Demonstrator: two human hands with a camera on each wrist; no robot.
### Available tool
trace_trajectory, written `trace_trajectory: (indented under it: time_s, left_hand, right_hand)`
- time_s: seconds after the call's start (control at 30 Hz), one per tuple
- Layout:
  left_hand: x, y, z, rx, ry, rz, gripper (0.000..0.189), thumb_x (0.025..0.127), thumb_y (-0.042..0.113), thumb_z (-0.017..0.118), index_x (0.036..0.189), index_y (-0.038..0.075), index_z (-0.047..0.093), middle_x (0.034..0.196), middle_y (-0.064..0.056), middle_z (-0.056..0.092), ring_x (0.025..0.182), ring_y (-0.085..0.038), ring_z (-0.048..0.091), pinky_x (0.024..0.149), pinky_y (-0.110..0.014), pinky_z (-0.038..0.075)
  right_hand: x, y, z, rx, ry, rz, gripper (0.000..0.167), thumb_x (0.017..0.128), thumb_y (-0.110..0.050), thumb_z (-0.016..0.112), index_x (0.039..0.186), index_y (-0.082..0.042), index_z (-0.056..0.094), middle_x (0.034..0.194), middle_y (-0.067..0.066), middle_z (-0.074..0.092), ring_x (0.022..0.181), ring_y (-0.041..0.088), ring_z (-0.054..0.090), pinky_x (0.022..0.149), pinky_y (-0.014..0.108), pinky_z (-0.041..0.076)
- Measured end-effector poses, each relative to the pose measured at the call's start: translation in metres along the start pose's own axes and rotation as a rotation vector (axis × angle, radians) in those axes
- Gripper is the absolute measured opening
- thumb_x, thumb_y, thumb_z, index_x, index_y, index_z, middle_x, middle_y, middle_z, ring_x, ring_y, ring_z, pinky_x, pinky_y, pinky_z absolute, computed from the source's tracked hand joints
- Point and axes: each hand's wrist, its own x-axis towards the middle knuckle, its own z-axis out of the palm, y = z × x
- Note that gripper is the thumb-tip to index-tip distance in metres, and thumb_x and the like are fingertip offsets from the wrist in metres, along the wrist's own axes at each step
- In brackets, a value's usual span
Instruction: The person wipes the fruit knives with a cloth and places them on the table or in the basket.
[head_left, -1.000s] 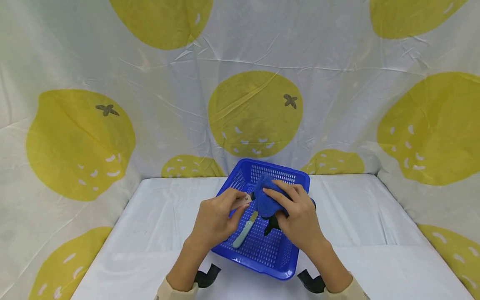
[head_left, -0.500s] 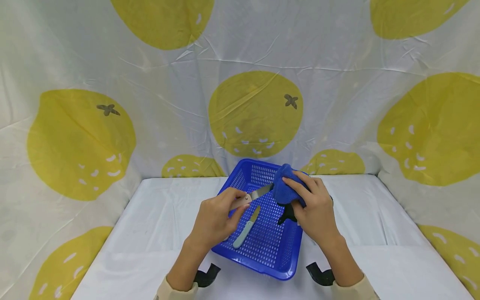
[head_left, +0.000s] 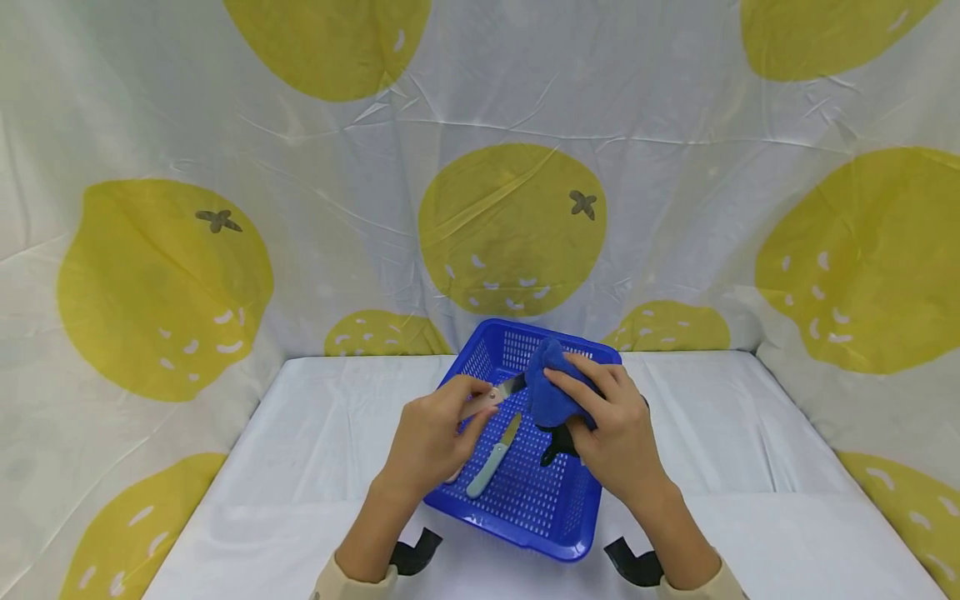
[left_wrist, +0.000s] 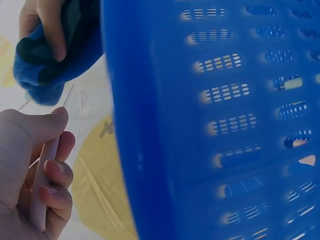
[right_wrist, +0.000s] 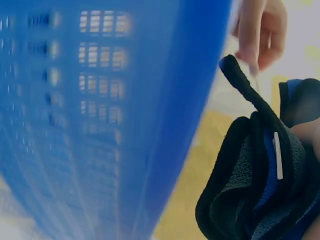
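My left hand [head_left: 430, 437] grips a small knife [head_left: 480, 403] by its pale pink handle, thumb along it, over the blue basket [head_left: 517, 537]. The blade points up and right, part of it bare and its far end hidden in a bunched blue cloth [head_left: 553, 396]. That cloth, dark-edged with a white tag in the right wrist view [right_wrist: 240, 185], is pinched by my right hand [head_left: 617, 433]. A dark flap of it hangs below the fingers. In the left wrist view, the thin blade runs toward the cloth [left_wrist: 80, 75].
Inside the basket lies another knife [head_left: 487, 471] with a light blue handle. A pale pinkish end [head_left: 453, 477] peeks out beside it, mostly behind my left hand. The basket stands on a white-covered table [head_left: 750, 450], before a lemon-print curtain [head_left: 510, 229].
My right hand slid the cloth rightward from near the handle, baring most of the blade, then came partway back left over it. My left hand and the knife have stayed still.
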Motion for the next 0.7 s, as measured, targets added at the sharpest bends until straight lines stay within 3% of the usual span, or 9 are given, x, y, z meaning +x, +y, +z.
trace_trajectory:
  time_s: [0.3, 0.47, 0.7]
  left_hand:
    - [0.0, 0.003, 0.006, 0.034, 0.022, 0.043, 0.03, 0.085, 0.008, 0.082, 0.11, 0.008, 0.067, 0.098, -0.003, 0.075, 0.077, -0.012, 0.075, 0.063, -0.023, 0.059]
    - [-0.001, 0.003, 0.005, 0.043, 0.025, 0.062, 0.031, 0.082, 0.003, 0.082, 0.11, 0.007, 0.067, 0.097, -0.003, 0.075, 0.078, -0.012, 0.075, 0.062, -0.024, 0.059]
    - [-0.001, 0.002, 0.008, 0.043, 0.025, 0.097, 0.027, 0.087, 0.008, 0.08, 0.111, 0.008, 0.067, 0.097, -0.003, 0.074, 0.077, -0.012, 0.075, 0.061, -0.023, 0.058]
  right_hand:
    - [-0.002, -0.021, 0.016, 0.006, -0.091, -0.097, 0.058, 0.081, 0.006, 0.069, 0.13, -0.024, 0.072, 0.14, 0.002, 0.065, 0.109, 0.028, 0.06, 0.087, 0.047, 0.055]
    - [-0.004, -0.023, 0.018, 0.006, -0.118, -0.087, 0.058, 0.081, 0.005, 0.071, 0.13, -0.024, 0.072, 0.14, 0.001, 0.065, 0.108, 0.027, 0.06, 0.087, 0.047, 0.056]
    - [-0.004, -0.015, 0.019, 0.006, -0.128, -0.056, 0.058, 0.08, 0.006, 0.073, 0.13, -0.023, 0.072, 0.14, 0.002, 0.065, 0.108, 0.027, 0.06, 0.088, 0.047, 0.058]
